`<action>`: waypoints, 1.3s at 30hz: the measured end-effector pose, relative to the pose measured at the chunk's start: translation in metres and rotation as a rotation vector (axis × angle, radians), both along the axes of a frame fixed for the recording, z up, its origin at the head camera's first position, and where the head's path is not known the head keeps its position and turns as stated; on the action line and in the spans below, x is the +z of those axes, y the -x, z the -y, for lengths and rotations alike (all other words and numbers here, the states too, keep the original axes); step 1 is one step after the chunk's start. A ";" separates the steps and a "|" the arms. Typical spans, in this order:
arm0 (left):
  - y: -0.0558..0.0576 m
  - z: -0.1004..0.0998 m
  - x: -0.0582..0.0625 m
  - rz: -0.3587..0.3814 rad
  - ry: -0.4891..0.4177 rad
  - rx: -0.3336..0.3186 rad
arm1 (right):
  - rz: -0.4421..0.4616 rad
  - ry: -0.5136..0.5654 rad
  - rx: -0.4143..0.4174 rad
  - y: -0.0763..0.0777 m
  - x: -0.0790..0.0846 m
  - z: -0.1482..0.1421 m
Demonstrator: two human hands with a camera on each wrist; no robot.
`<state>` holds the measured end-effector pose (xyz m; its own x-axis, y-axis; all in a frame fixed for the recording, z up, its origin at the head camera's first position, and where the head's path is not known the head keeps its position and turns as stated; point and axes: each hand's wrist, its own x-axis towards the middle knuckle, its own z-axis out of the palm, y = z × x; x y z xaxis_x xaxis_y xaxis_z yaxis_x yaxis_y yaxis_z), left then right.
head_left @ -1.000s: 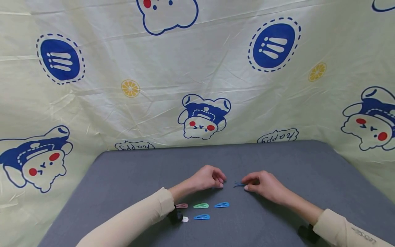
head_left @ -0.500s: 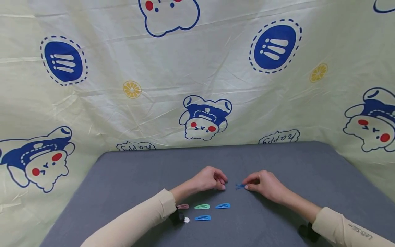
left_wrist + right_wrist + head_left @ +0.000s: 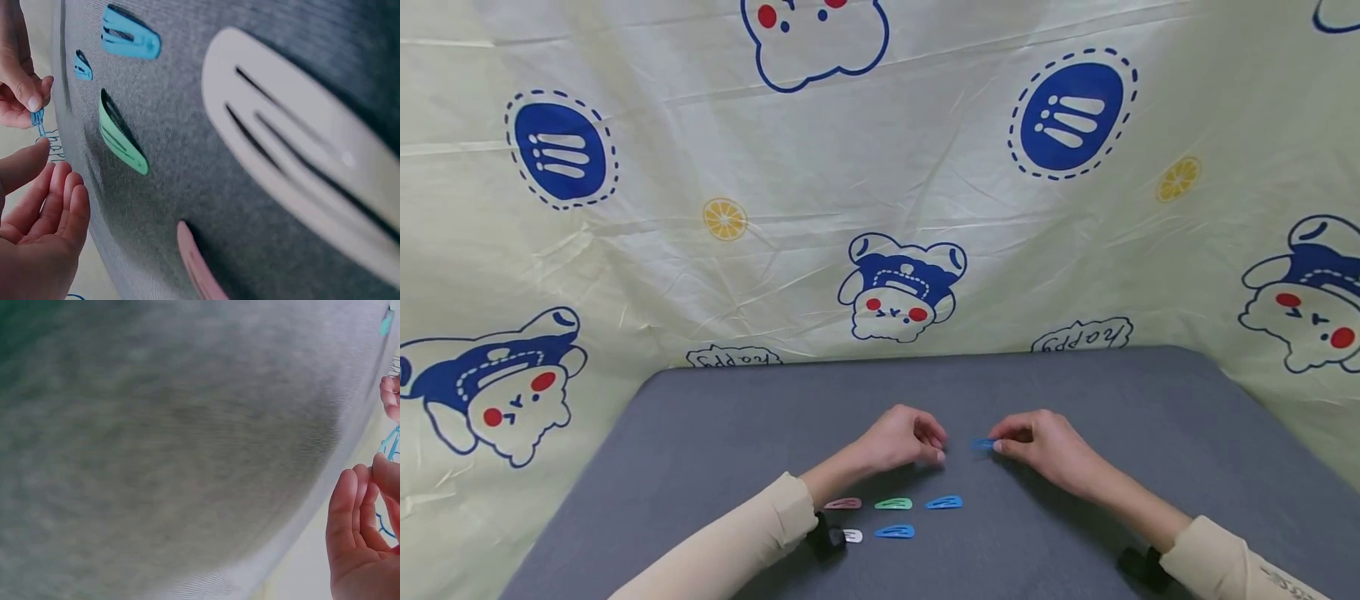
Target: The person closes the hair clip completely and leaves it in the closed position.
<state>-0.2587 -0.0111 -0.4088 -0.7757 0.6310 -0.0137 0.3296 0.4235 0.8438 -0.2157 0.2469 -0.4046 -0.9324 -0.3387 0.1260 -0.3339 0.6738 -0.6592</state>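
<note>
My right hand (image 3: 1045, 450) pinches a blue snap hair clip (image 3: 982, 444) between thumb and fingers, raised above the table. The clip points left, toward my left hand (image 3: 898, 437). That hand hovers beside it with loosely curled fingers and nothing in them. In the left wrist view, its thumb stands apart from the fingers, and the held clip (image 3: 37, 119) appears just past the thumb tip. The right wrist view shows my right hand (image 3: 362, 544) at the edge, the clip (image 3: 389, 442) partly cut off.
On the grey table (image 3: 760, 408) lie a pink clip (image 3: 844, 503), a green clip (image 3: 892, 503) and a blue clip (image 3: 943, 502). Nearer are a white clip (image 3: 853, 536), partly hidden by the left wrist camera (image 3: 826, 536), and another blue clip (image 3: 895, 532). A printed curtain (image 3: 790, 275) hangs behind.
The held clip showed thin, spread prongs earlier and now shows a broader blue face, slightly higher. My left hand has drifted slightly left, away from it. The clips on the table have stayed put.
</note>
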 end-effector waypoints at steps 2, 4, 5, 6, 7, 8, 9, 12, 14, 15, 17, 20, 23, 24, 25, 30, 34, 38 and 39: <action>-0.001 0.003 0.001 -0.011 -0.007 0.013 | -0.016 0.000 -0.005 -0.001 0.002 0.003; -0.002 0.005 0.002 -0.021 -0.010 0.024 | -0.022 0.001 -0.015 -0.002 0.003 0.007; -0.002 0.006 0.002 -0.027 -0.011 0.027 | -0.027 0.005 -0.014 -0.003 0.004 0.008; -0.003 0.007 0.003 -0.032 -0.012 0.030 | -0.029 0.007 -0.021 -0.004 0.004 0.010; -0.003 0.009 0.004 -0.039 -0.011 0.031 | -0.034 0.009 -0.027 -0.005 0.004 0.011; -0.004 0.009 0.005 -0.048 -0.011 0.031 | -0.037 0.012 -0.043 -0.007 0.004 0.013; -0.004 0.010 0.005 -0.056 -0.009 0.032 | -0.042 0.017 -0.052 -0.008 0.005 0.014; -0.007 0.013 0.009 -0.079 -0.008 0.028 | -0.055 0.033 -0.085 -0.012 0.006 0.018; -0.009 0.015 0.012 -0.094 -0.010 0.023 | -0.063 0.054 -0.101 -0.016 0.007 0.021; -0.010 0.016 0.014 -0.099 -0.012 0.021 | -0.068 0.065 -0.105 -0.017 0.007 0.022; -0.012 0.018 0.018 -0.113 -0.018 0.016 | -0.084 0.087 -0.109 -0.021 0.009 0.026; -0.016 0.021 0.022 -0.136 -0.019 0.018 | -0.134 0.113 -0.109 -0.025 0.012 0.032; -0.020 0.024 0.024 -0.153 -0.018 0.025 | -0.175 0.118 -0.107 -0.029 0.014 0.038; -0.021 0.026 0.025 -0.156 -0.019 0.028 | -0.181 0.117 -0.110 -0.030 0.015 0.040; -0.023 0.027 0.026 -0.160 -0.020 0.031 | -0.184 0.114 -0.113 -0.032 0.016 0.042; -0.034 0.033 0.029 -0.183 -0.024 0.056 | -0.179 0.100 -0.128 -0.038 0.023 0.051; -0.042 0.038 0.034 -0.212 -0.033 0.071 | -0.193 0.104 -0.132 -0.046 0.027 0.057; -0.053 0.041 0.037 -0.204 -0.044 0.089 | -0.223 0.110 -0.128 -0.055 0.030 0.062; -0.056 0.042 0.038 -0.200 -0.046 0.097 | -0.229 0.111 -0.129 -0.057 0.031 0.063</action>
<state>-0.2025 -0.0526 -0.3708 -0.8170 0.5501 0.1730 0.4518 0.4241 0.7849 -0.1587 0.1834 -0.3737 -0.9099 -0.1910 0.3681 -0.3986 0.6481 -0.6489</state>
